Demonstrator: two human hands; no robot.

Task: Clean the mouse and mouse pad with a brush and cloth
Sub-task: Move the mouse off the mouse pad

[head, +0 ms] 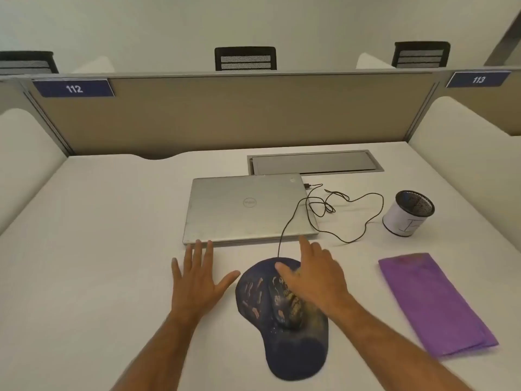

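A dark blue patterned mouse pad [293, 351] with a wrist rest lies on the white desk in front of me. On it sits a dark patterned mouse [283, 303], its black cable running up toward the laptop. My right hand [315, 277] hovers over or rests on the mouse's right side, fingers spread, not closed around it. Flat on the desk just left of the pad lies my left hand [197, 280], fingers apart and empty. A folded purple cloth [431, 300] lies to the right. I cannot see a brush clearly.
A closed silver laptop [245, 207] lies behind the pad, with the mouse cable [352, 210] looped to its right. A black mesh pen cup [408, 213] stands at the right. A grey cable hatch [315, 162] and a beige divider [225, 114] are at the back.
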